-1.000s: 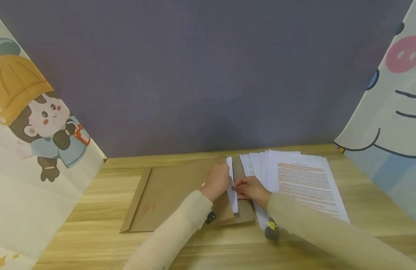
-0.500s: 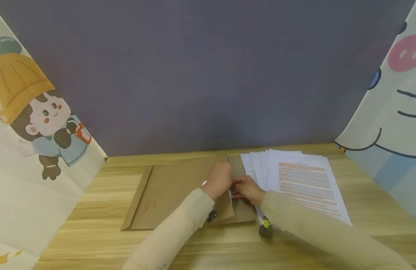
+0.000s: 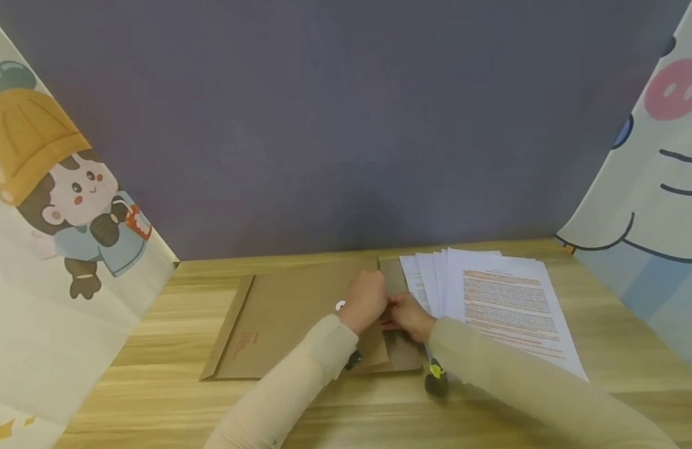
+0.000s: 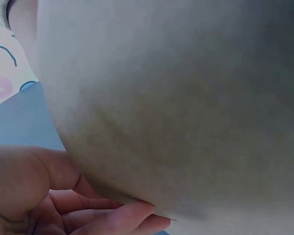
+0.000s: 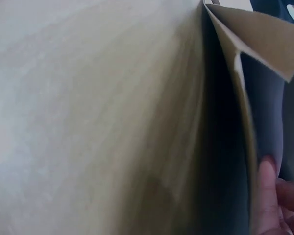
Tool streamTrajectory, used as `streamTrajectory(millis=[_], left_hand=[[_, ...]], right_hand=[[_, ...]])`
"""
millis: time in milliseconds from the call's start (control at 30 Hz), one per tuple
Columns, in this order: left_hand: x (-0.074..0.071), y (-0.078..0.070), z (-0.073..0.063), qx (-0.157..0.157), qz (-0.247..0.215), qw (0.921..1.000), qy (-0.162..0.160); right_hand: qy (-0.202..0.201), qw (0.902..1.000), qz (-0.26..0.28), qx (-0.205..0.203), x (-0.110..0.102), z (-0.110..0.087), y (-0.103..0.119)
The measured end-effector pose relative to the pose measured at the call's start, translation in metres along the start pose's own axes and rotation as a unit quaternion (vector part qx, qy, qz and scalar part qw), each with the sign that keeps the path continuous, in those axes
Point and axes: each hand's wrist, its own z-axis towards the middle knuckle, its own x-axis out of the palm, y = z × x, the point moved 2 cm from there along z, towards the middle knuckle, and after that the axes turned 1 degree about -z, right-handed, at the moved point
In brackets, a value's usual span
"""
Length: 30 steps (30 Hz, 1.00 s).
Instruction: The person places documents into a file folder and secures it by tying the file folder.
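A brown kraft document envelope (image 3: 295,318), printed with small red text, lies on the table with its flap side to the right. My left hand (image 3: 368,299) grips its upper layer near the opening; in the left wrist view, fingers (image 4: 122,215) pinch the brown edge. At the mouth, my right hand (image 3: 412,317) has its fingertips just inside. The right wrist view shows those fingers (image 5: 267,196) on a white sheet of paper (image 5: 267,117) between the brown layers, seemingly pinching it. Most of that sheet is hidden inside the envelope.
Right of the envelope, several fanned printed sheets (image 3: 509,299) lie on the wooden table (image 3: 172,349), partly under my right sleeve. A dark grey panel (image 3: 346,125) stands behind, with cartoon-printed walls at both sides.
The sheet has slid left into the envelope, from sticking out at the mouth to almost out of sight in the head view. My right hand has followed it left; my left hand has barely moved.
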Motion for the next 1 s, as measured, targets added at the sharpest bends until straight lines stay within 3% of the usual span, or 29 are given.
streamTrajectory(millis=[333,500,767,1000], left_hand=[[0.005,0.003,0.004,0.005,-0.008,0.9999,-0.011],[0.006,0.007,0.005,0.008,-0.034,0.9994,0.008],[0.007,0.011,0.006,0.012,-0.050,0.9986,0.013],[0.007,0.012,0.007,0.018,-0.067,0.9973,0.026]], right_hand=[[-0.010,0.9999,0.004,0.005,0.001,0.004,-0.004],[0.029,0.9994,0.017,0.005,-0.008,0.003,0.000],[0.071,0.9973,-0.001,0.016,-0.046,-0.005,0.015],[0.055,0.9973,-0.040,0.027,-0.095,-0.014,0.014]])
